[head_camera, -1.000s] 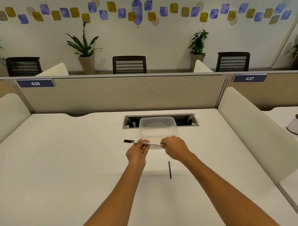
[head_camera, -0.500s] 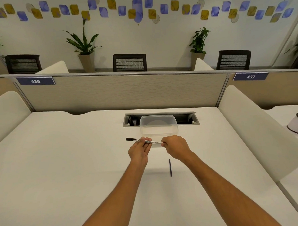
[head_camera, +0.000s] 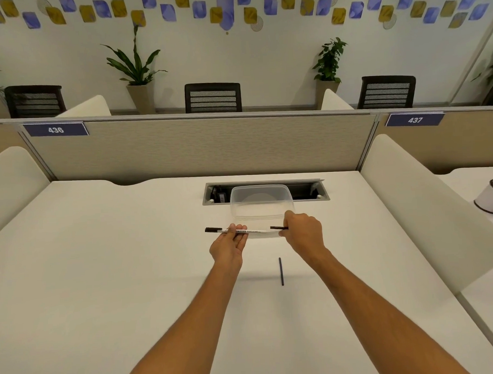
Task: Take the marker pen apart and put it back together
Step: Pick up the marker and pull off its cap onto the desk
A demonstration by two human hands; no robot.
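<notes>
My left hand point(head_camera: 228, 245) grips a slim white marker barrel point(head_camera: 253, 231) with a black cap point(head_camera: 212, 230) at its left end, held level above the desk. My right hand point(head_camera: 302, 232) pinches a thin black piece point(head_camera: 278, 228), just apart from the barrel's right end. A dark blue thin rod point(head_camera: 281, 271) lies on the white desk point(head_camera: 102, 278) below my hands, between my forearms.
A clear plastic container point(head_camera: 261, 201) stands just behind my hands, in front of a cable slot point(head_camera: 310, 189) in the desk. Cream side dividers point(head_camera: 427, 207) flank the desk and a beige partition runs along the back. A white can point(head_camera: 491, 197) sits on the neighbouring desk at right.
My right hand has pulled to the right, away from the barrel, drawing a thin black piece out of its end. My left hand has kept the barrel still.
</notes>
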